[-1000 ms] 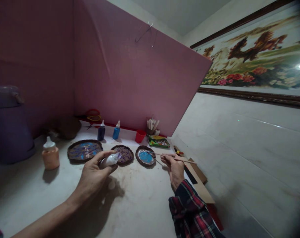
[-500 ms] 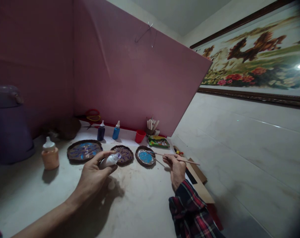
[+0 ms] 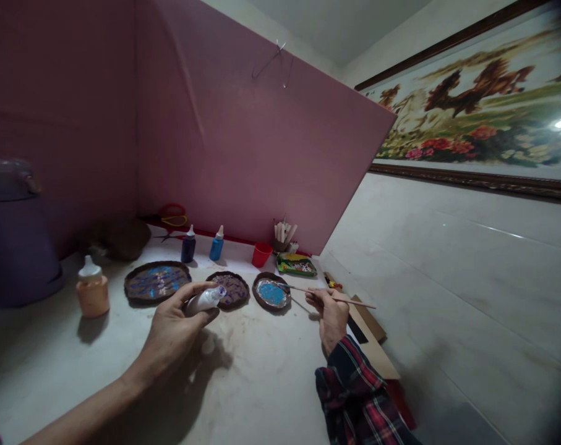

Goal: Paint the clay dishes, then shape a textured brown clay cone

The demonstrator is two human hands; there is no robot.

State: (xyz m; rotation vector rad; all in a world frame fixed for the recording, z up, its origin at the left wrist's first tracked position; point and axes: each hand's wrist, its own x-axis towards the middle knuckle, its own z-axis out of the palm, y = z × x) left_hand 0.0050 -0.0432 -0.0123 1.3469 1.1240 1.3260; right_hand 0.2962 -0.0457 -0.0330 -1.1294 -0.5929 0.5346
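My left hand (image 3: 175, 324) is closed around a small white bottle (image 3: 205, 300), tilted with its purple-stained mouth toward the right. Between finger and thumb of my right hand (image 3: 329, 312) is a thin paintbrush (image 3: 354, 301), its tip at the upper right part of a small brown dish (image 3: 271, 307) painted blue and white inside. Behind the bottle, partly covered by it, lies a brown dish with purple streaks (image 3: 236, 290). A larger brown dish with blue and purple streaks (image 3: 157, 281) is farther left, just beyond my left hand.
An orange bottle (image 3: 93, 293) and a purple container (image 3: 18, 241) stand left. Dark blue (image 3: 188, 247) and light blue bottles (image 3: 216, 246), a red cup (image 3: 262, 254), a green packet (image 3: 297, 265) and scissors (image 3: 171, 216) line the back. Cardboard (image 3: 377, 358) lies right.
Almost nothing differs. Both hands keep their places and grips, and the brush tip stays at the small blue and white dish.
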